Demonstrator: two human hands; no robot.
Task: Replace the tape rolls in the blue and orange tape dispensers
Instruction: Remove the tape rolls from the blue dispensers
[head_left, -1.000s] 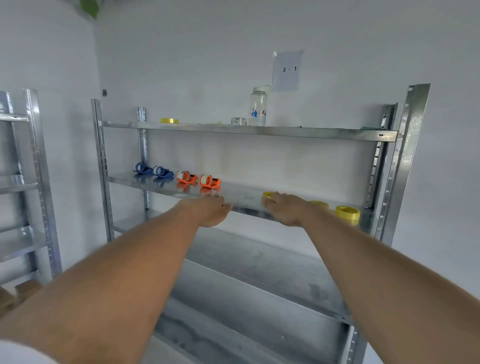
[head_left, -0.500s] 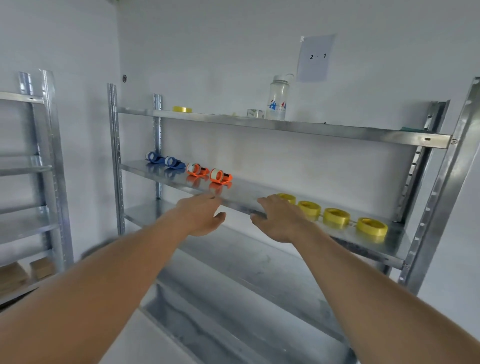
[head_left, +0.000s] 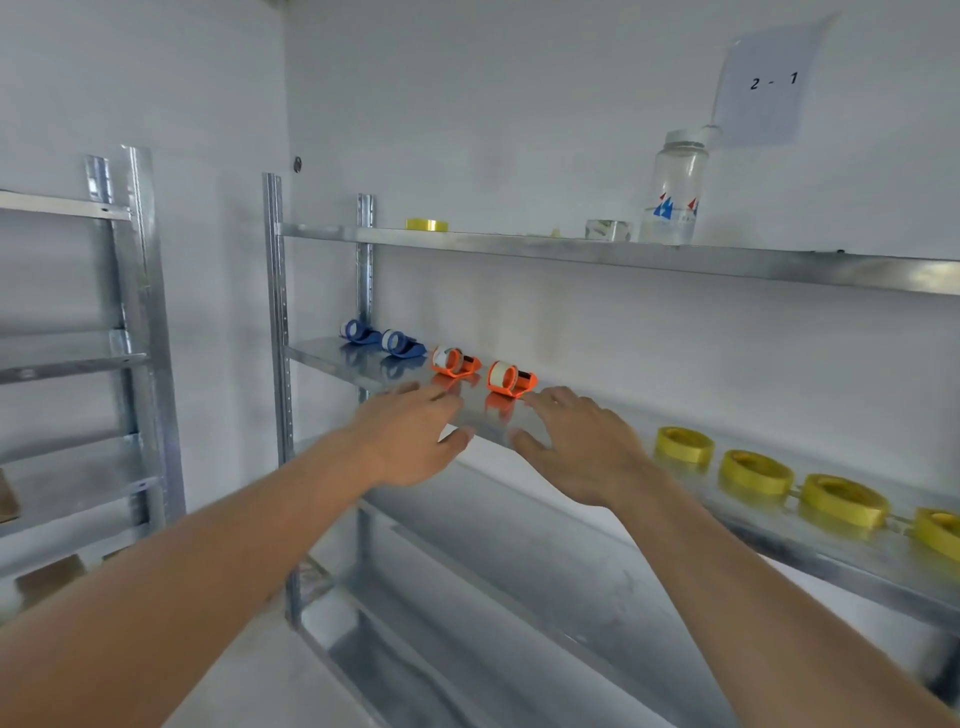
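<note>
Two blue tape dispensers (head_left: 383, 338) and two orange tape dispensers (head_left: 483, 370) stand in a row at the left of the middle metal shelf (head_left: 483, 421). Several yellow tape rolls (head_left: 756, 470) lie in a line along the right of the same shelf. My left hand (head_left: 410, 439) and my right hand (head_left: 582, 447) hover with fingers spread over the shelf's front edge, just in front of the orange dispensers. Both hands hold nothing.
The upper shelf (head_left: 571, 249) carries a yellow tape roll (head_left: 427, 224), a clear water bottle (head_left: 675, 189) and a small clear roll (head_left: 608, 229). A paper sign (head_left: 763, 83) hangs on the wall. A second metal rack (head_left: 119, 338) stands at left. A lower shelf (head_left: 519, 571) lies below.
Both hands have shifted left along the shelf, from by the yellow rolls toward the orange dispensers. The view has moved closer and turned left.
</note>
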